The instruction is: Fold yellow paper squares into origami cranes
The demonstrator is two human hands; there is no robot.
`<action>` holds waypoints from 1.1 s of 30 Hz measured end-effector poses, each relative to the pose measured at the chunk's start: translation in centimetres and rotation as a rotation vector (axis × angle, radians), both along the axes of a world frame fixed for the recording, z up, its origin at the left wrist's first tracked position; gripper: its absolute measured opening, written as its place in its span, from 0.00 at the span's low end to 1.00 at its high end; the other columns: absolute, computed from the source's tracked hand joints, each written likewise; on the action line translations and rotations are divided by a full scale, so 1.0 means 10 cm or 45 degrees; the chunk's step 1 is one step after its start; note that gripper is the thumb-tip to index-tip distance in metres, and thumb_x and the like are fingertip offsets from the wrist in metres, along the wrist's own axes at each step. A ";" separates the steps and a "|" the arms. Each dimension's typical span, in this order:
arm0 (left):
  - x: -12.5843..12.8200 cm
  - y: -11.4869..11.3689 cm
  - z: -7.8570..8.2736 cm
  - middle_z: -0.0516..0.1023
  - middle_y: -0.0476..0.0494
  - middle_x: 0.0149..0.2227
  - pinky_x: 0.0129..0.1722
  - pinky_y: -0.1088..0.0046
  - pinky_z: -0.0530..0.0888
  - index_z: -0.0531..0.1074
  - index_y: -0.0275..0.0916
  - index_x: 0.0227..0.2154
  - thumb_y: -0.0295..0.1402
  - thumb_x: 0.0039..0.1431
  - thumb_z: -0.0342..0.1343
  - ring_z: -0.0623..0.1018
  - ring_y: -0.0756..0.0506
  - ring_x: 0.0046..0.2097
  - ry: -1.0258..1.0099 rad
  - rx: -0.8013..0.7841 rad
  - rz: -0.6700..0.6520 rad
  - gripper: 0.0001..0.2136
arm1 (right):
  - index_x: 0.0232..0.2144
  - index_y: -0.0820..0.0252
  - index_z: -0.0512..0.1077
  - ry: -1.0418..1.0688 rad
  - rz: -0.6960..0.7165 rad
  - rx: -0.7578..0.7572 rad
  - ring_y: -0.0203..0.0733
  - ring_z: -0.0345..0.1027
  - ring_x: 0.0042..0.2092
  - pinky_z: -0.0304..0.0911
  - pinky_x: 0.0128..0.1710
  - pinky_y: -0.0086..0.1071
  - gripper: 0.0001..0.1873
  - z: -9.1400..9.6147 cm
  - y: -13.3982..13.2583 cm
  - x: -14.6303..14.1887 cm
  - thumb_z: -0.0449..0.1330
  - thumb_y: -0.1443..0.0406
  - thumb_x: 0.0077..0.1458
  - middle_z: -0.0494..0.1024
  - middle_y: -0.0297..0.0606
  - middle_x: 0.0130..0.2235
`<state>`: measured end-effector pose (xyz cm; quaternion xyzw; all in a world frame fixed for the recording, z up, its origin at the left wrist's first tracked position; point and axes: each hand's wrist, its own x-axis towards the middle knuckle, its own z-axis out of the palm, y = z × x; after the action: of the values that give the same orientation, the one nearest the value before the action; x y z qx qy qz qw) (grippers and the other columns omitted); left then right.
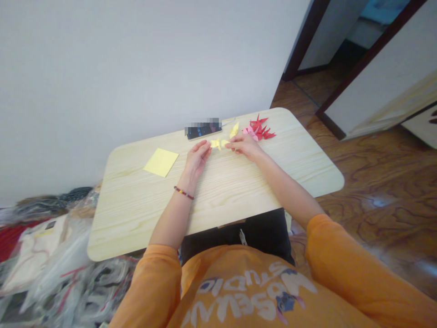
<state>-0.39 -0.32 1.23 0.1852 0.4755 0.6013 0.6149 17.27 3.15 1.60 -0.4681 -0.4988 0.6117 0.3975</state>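
Observation:
Between my two hands is a small folded piece of yellow origami paper, low over the far part of the table. My left hand pinches its left end, and my right hand grips the right end between thumb and fingers. Just beyond my right hand lies another yellow folded paper piece. Pink folded paper and several red paper cranes sit in a cluster to its right. A square yellow sheet stack rests flat to the left of my left hand.
A phone lies at the table's back edge by the white wall. The pale wooden table has rounded corners. Plastic-wrapped bundles are piled on the floor at left. A doorway opens at the right.

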 end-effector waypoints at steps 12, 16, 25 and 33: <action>-0.03 0.03 -0.07 0.80 0.44 0.32 0.40 0.79 0.75 0.75 0.34 0.39 0.23 0.52 0.61 0.77 0.55 0.30 0.149 0.009 -0.206 0.10 | 0.22 0.62 0.75 -0.064 0.226 0.404 0.35 0.68 0.31 0.64 0.36 0.30 0.06 0.02 -0.02 -0.02 0.68 0.67 0.37 0.77 0.36 0.28; -0.03 0.04 -0.12 0.80 0.41 0.38 0.45 0.74 0.74 0.73 0.35 0.41 0.26 0.54 0.59 0.79 0.52 0.35 0.187 0.065 -0.145 0.10 | 0.20 0.61 0.73 -0.155 0.030 0.404 0.36 0.67 0.28 0.63 0.32 0.31 0.05 0.01 0.09 0.10 0.66 0.67 0.39 0.75 0.35 0.25; -0.02 0.02 -0.12 0.80 0.43 0.35 0.43 0.73 0.75 0.73 0.34 0.39 0.23 0.49 0.59 0.78 0.53 0.31 0.295 0.121 -0.183 0.12 | 0.22 0.64 0.76 -1.068 -0.085 0.871 0.44 0.65 0.32 0.60 0.38 0.38 0.05 0.00 0.23 0.36 0.61 0.70 0.47 0.73 0.40 0.25; -0.02 0.03 -0.18 0.80 0.43 0.35 0.39 0.73 0.74 0.73 0.35 0.39 0.25 0.47 0.61 0.77 0.53 0.30 0.338 0.180 -0.183 0.13 | 0.31 0.63 0.78 -1.197 -0.142 0.973 0.51 0.63 0.43 0.58 0.48 0.45 0.08 -0.04 0.24 0.34 0.65 0.69 0.44 0.71 0.44 0.35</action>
<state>-0.64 0.00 -0.56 0.3393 0.4947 0.5579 0.5735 20.71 5.54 1.25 -0.5377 -0.7799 0.0951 0.3060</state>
